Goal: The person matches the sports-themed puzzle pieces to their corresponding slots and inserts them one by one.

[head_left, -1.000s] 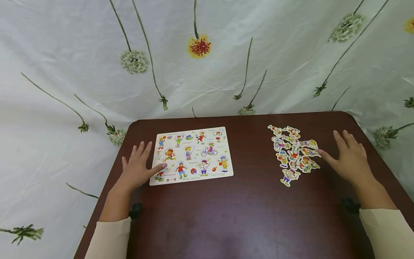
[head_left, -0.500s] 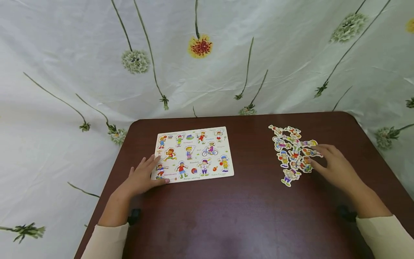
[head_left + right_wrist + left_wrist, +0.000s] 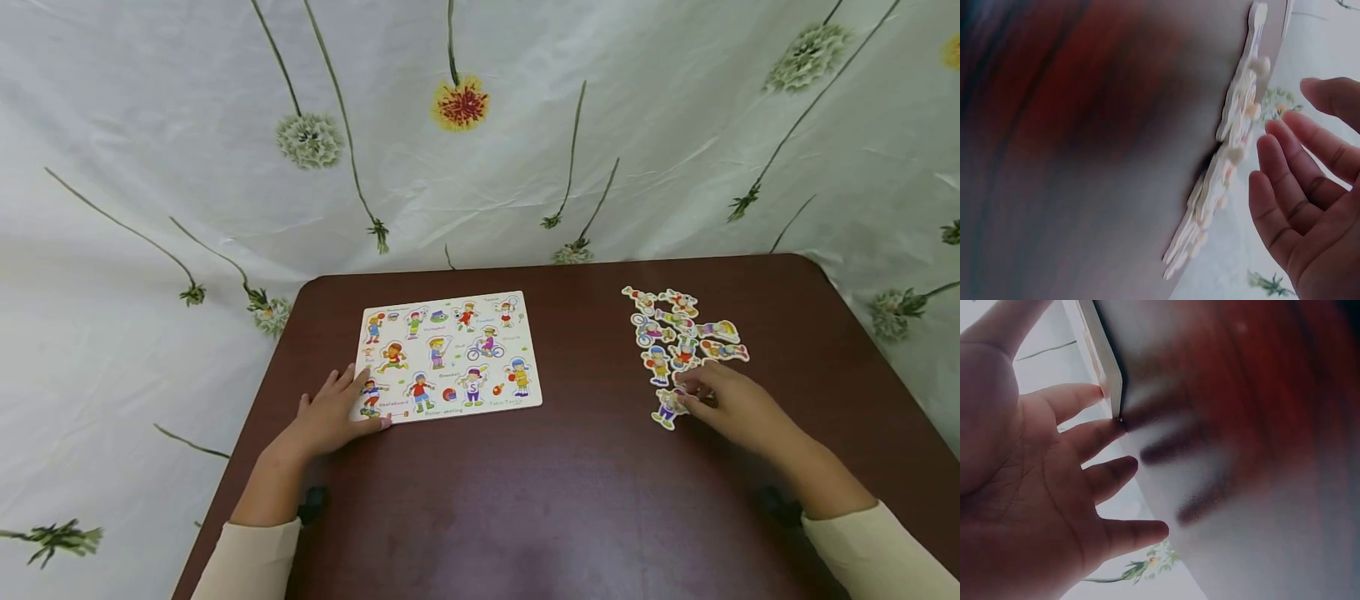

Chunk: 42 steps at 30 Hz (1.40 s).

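A pale puzzle board (image 3: 457, 379) printed with sports figures lies flat on the left half of the table. My left hand (image 3: 322, 418) rests at its lower left corner, fingers spread along the edge; the left wrist view shows fingertips touching the board (image 3: 1105, 369). On the right lies a group of cut-out figure pieces (image 3: 656, 364), several with small round knobs in the right wrist view. My right hand (image 3: 738, 406) is over the lower pieces, fingers bent and thumb apart, hiding some of them. In the right wrist view the hand (image 3: 1310, 187) is beside the pieces (image 3: 1229, 147), its fingers slightly curved.
The dark brown table (image 3: 480, 492) has a rounded far edge. Behind it hangs a pale cloth (image 3: 525, 167) with printed flowers. A stretch of tabletop separates the board from the pieces.
My right hand has moved left and down from beside the pieces to over the lower ones. My left hand has come down from above the board's left side to its lower left corner.
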Tool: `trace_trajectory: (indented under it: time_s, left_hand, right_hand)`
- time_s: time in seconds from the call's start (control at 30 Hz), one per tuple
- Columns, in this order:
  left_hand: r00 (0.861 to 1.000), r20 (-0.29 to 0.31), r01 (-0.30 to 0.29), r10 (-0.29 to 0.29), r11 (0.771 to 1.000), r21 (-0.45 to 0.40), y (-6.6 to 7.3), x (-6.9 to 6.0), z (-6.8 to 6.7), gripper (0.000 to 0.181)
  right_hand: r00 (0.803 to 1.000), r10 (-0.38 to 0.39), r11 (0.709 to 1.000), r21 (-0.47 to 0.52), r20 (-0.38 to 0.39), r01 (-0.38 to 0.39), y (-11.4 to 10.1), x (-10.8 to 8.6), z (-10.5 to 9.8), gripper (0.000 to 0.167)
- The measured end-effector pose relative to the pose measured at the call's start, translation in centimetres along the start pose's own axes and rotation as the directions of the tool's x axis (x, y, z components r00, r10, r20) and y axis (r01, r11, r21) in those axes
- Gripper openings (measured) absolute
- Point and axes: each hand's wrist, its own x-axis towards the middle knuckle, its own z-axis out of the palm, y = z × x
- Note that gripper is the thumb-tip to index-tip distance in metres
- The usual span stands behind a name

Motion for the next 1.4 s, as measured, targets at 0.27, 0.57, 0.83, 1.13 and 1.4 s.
trace_trajectory:
  time_s: [0.27, 0.57, 0.83, 1.13, 1.4]
  left_hand:
    - [1.0, -0.023, -0.018, 0.018, 1.0, 0.01, 0.3, -0.1, 0.0, 0.108]
    - [0.998, -0.034, -0.044, 0.045, 0.999, 0.007, 1.7, 0.8, 0.3, 0.107]
    - [0.997, -0.023, -0.079, 0.079, 0.997, 0.002, 4.3, 1.5, 0.5, 0.102]
    - [0.992, -0.01, -0.122, 0.122, 0.992, 0.021, 7.2, 2.7, 1.3, 0.098]
    - [0.989, -0.004, -0.148, 0.149, 0.989, 0.027, 9.7, 3.4, 1.9, 0.097]
  right_hand:
    - [0.996, 0.002, 1.0, -0.022, 0.089, -0.001, -0.7, 0.2, 1.3, 0.017]
    - [0.997, -0.022, 0.999, -0.03, 0.077, 0.024, -0.5, 0.2, 1.9, 0.01]
    - [0.997, -0.031, 0.999, -0.017, 0.065, 0.032, -1.0, 0.3, 1.7, 0.011]
    - [0.995, -0.093, 0.996, 0.009, -0.03, 0.094, -2.2, 1.3, 2.1, 0.014]
    - [0.997, -0.071, 0.997, 0.039, -0.003, 0.071, -3.7, 3.0, 2.5, 0.012]
